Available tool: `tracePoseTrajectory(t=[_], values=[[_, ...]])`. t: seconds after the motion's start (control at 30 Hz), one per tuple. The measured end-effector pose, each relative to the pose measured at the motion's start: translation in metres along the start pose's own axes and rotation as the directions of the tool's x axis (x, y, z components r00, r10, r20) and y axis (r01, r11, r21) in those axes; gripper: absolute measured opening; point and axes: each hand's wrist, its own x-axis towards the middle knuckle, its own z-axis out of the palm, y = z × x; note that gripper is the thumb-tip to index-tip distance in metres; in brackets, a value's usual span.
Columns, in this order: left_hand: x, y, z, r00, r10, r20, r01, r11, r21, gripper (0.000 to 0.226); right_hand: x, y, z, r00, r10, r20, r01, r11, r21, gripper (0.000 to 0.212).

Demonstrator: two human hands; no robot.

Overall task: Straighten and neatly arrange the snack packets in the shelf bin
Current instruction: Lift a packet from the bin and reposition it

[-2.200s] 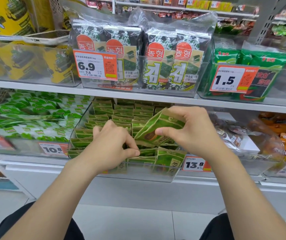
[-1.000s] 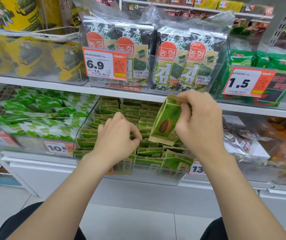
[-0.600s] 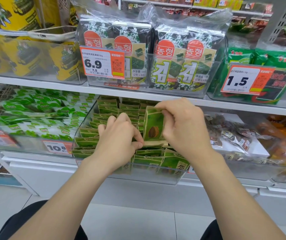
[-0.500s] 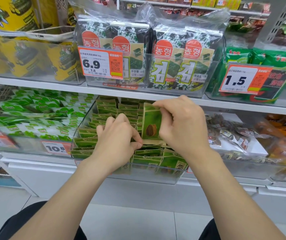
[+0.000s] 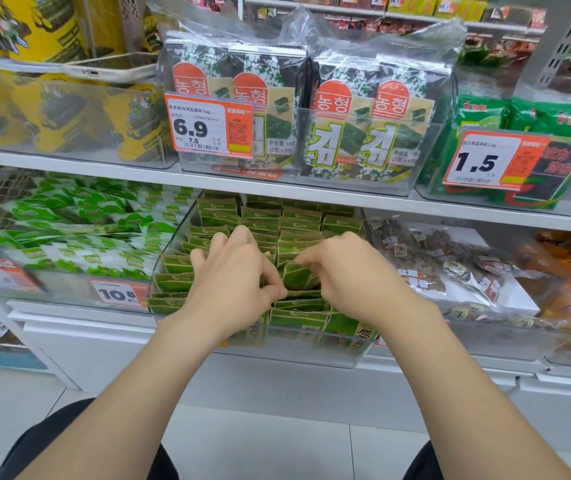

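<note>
A clear plastic shelf bin on the lower shelf holds several rows of small green snack packets standing on edge. Both hands are inside it near the front. My right hand pinches the top of one green packet, which sits low among the middle rows. My left hand is curled right beside it, fingertips pressed into the packets of the left-middle rows; what its fingers grip is hidden. Front packets lean against the bin wall.
To the left is a bin of light green and white packets with a 10.8 price tag. On the right lies a bin of brown wrapped snacks. The upper shelf, with seaweed packs, overhangs closely.
My right hand has brought the raised green packet down from above the bin into the middle rows. My left hand stayed in the bin, its fingers closing toward the packet.
</note>
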Motion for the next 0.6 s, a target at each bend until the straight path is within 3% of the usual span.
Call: tracePoseTrajectory(t=[0.23, 0.37, 0.53, 0.6], values=[[-0.001, 0.0, -0.001, 0.999, -0.001, -0.034, 0.0, 0.999, -0.034, 0.009, 0.016, -0.011, -0.011, 0.999, -0.03, 0.022, 0.035, 0.96, -0.277, 0.061], [0.0, -0.001, 0.001, 0.999, -0.018, -0.043, 0.016, 0.999, -0.048, 0.01, 0.023, -0.015, 0.011, 0.97, 0.065, 0.235, -0.042, 0.994, -0.102, 0.046], [0.002, -0.004, 0.001, 0.999, -0.041, -0.035, 0.039, 0.998, -0.056, 0.013, 0.02, -0.001, 0.004, 0.987, 0.126, 0.104, -0.128, 0.992, 0.013, 0.026], [0.001, -0.004, 0.001, 0.999, -0.038, -0.038, 0.036, 0.998, -0.055, 0.014, 0.011, 0.003, -0.001, 0.976, 0.091, 0.199, -0.119, 0.984, 0.134, 0.036]])
